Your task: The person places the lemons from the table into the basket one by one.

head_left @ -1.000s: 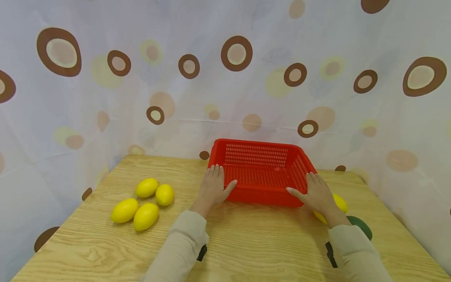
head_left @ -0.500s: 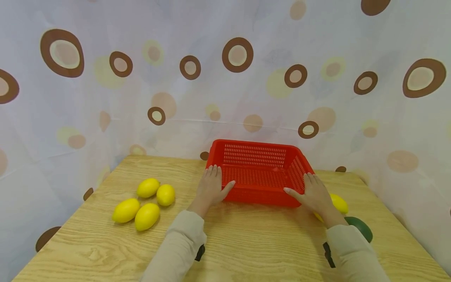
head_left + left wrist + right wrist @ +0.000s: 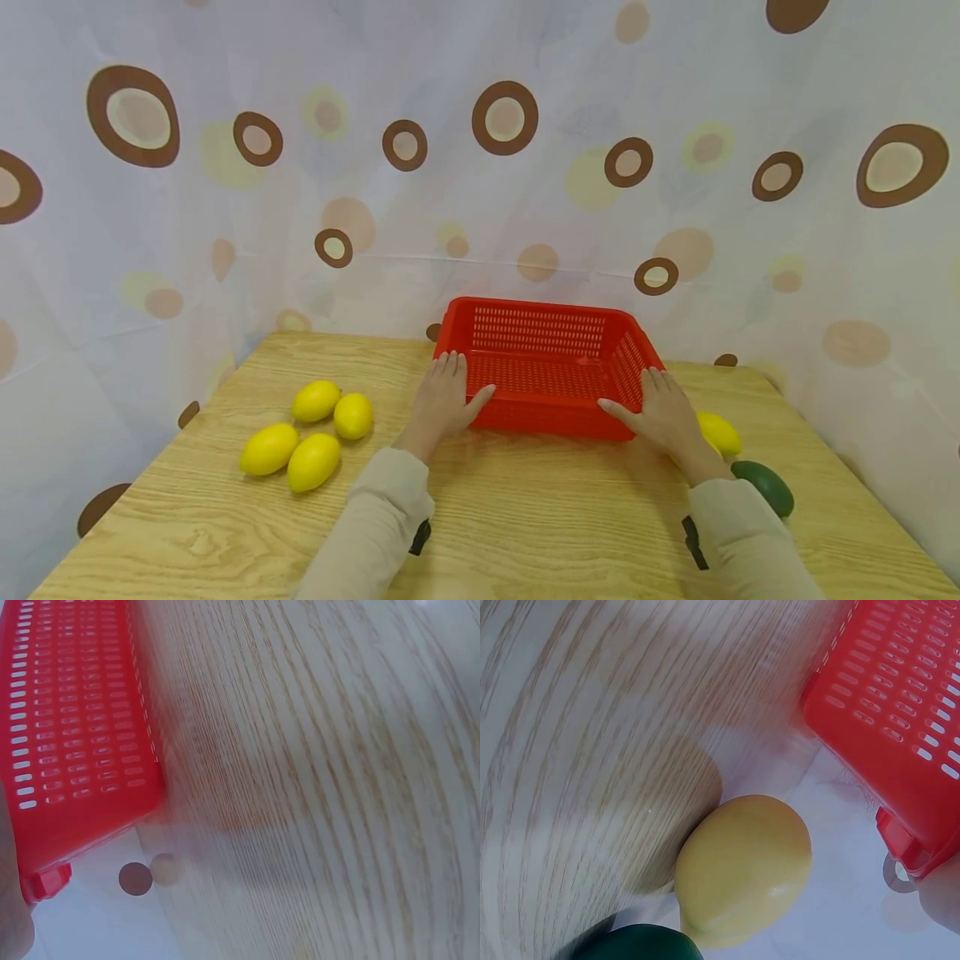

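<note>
A red plastic basket (image 3: 555, 417) with slotted walls stands on the wooden table, and nothing lies inside it. At its left front corner my left hand (image 3: 441, 398) rests on the rim, fingers straight and thumb spread along the front edge. My right hand (image 3: 663, 412) lies on the opposite corner in the same way, its thumb pointing inward along the front rim. In the left wrist view the slotted wall (image 3: 75, 712) of the basket shows beside my fingertips. Just outside my right hand is a yellow lemon (image 3: 742, 862), with another partly hidden by it.
To the left of the basket several lemons (image 3: 313, 462) lie in a loose cluster. A dark green oval fruit (image 3: 765, 487) sits by my right forearm. Behind the table (image 3: 540, 517) hangs a pale curtain (image 3: 555, 200) with brown and yellow spots.
The basket has slid slightly to the left, and both hands have moved along with it. More of the lemons and green fruit on the right now shows.
</note>
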`<state>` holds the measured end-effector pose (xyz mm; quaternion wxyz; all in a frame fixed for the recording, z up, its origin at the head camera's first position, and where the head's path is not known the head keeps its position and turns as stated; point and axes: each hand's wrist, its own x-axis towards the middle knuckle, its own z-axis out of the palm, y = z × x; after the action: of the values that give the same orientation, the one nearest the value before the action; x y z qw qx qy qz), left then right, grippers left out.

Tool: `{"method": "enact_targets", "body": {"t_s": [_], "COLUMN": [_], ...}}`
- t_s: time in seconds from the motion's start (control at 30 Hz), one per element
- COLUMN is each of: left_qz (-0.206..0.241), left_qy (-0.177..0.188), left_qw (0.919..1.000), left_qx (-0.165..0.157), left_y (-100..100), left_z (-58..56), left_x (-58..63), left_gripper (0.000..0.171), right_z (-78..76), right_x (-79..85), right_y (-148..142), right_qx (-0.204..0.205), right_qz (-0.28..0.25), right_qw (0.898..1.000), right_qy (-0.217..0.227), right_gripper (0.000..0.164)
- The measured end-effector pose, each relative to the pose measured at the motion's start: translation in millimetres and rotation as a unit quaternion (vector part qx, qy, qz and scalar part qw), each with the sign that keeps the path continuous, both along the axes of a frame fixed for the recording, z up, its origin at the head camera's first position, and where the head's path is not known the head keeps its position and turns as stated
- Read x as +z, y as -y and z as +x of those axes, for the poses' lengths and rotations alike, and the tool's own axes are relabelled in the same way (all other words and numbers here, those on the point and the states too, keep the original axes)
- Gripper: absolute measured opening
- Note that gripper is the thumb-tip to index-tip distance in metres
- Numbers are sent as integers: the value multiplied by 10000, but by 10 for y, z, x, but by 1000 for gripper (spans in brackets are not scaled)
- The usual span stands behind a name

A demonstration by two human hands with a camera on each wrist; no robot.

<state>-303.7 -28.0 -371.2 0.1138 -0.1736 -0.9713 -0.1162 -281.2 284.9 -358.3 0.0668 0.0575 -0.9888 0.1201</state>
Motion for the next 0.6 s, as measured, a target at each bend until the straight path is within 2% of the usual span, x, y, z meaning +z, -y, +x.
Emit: {"method": "enact_targets", "body": {"t_s": [0.6], "left_qz": [-54], "left_qy": [45], "left_qw": [9999], "left_qx": [74], "left_y": [79], "left_z": [7], "left_x": [6], "left_gripper": [75], "right_z": [-41], "right_x": [-48], "right_y": [53], "right_qx": [71], "right_qz": [-61], "right_qw": [9999], "right_qy": [-79], "right_gripper": [103]}}
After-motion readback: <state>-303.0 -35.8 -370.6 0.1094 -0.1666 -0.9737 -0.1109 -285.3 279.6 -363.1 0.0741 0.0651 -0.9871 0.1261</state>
